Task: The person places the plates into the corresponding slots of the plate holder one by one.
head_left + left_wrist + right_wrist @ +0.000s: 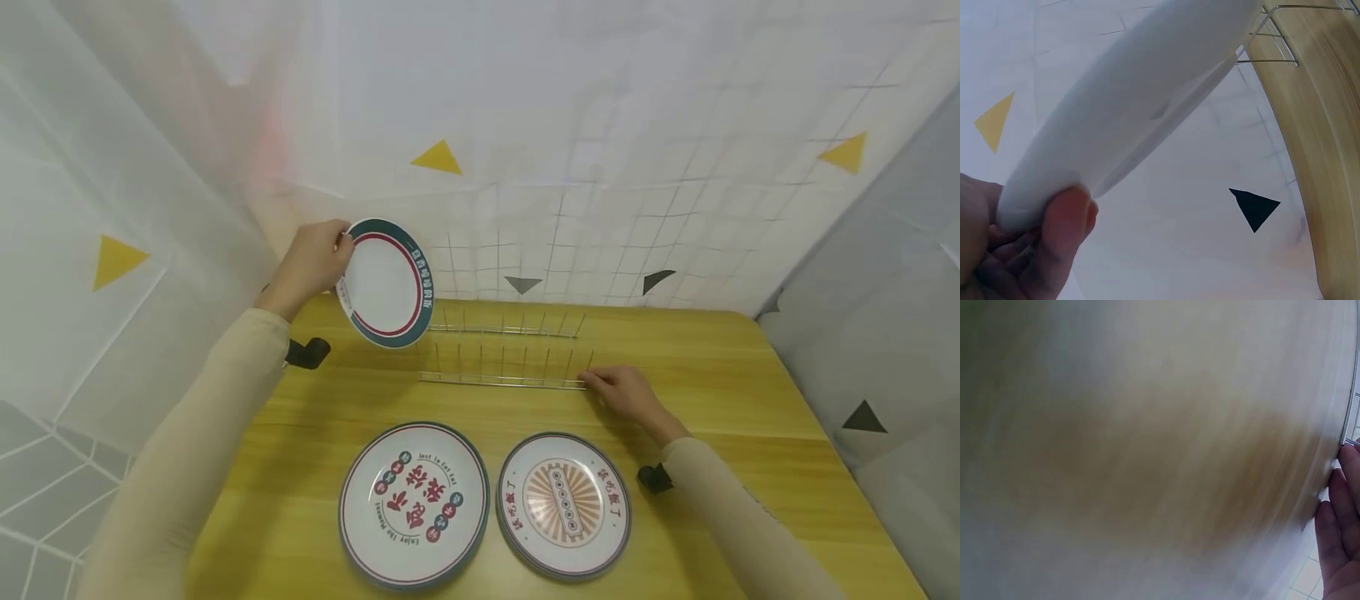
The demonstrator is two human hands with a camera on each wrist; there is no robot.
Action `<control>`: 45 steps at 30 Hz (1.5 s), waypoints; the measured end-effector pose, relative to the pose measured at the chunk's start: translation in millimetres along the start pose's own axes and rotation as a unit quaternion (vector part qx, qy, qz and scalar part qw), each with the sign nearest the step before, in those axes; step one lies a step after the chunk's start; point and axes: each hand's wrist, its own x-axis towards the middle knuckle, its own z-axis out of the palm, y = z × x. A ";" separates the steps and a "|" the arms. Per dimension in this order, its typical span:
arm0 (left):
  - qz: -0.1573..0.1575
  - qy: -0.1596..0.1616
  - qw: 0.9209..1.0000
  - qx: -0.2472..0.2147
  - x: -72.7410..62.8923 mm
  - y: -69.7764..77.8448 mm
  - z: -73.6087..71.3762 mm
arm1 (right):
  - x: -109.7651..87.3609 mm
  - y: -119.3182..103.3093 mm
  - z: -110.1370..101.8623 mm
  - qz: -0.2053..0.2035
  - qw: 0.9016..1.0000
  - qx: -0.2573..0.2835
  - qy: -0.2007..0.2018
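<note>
The left hand [311, 258] pinches the plate [386, 283] by its rim, the right hand [628, 393] the rack [502, 384] at 1 end; lowering likely calls for holding the rack steady, the plate upright.

Wire rack [502, 384]: near the view's centre, on the wooden table [675, 350].
Left hand [313, 260]: at the rack's 10 o'clock, pinching the green-rimmed plate [384, 285] by its upper-left edge, raised and tilted.
Right hand [628, 393]: fingertips at the rack's 4 o'clock corner.
Large-lettered plate [415, 504]: face up, 7 o'clock from the rack.
Sunburst plate [564, 506]: face up, 5 o'clock.
Yellow triangles [438, 158]: 3, at 9, 11 and 2 o'clock.
</note>
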 end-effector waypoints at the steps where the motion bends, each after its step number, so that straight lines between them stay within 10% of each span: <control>1: 0.003 -0.002 1.000 0.003 1.8 0.4 1.5 | 0.1 0.5 0.1 -0.001 1.000 -0.001 0.000; 10: 0.025 -0.010 0.999 0.034 10.1 3.6 19.3 | 0.8 0.5 0.5 -0.005 1.000 -0.002 0.005; 22: -0.022 -0.038 0.999 0.004 16.8 8.6 41.4 | 0.8 0.8 1.6 0.006 1.000 -0.005 0.003; 45: -0.017 -0.072 0.996 0.050 15.4 55.7 66.6 | -1.0 -2.6 0.5 0.003 1.000 -0.001 0.010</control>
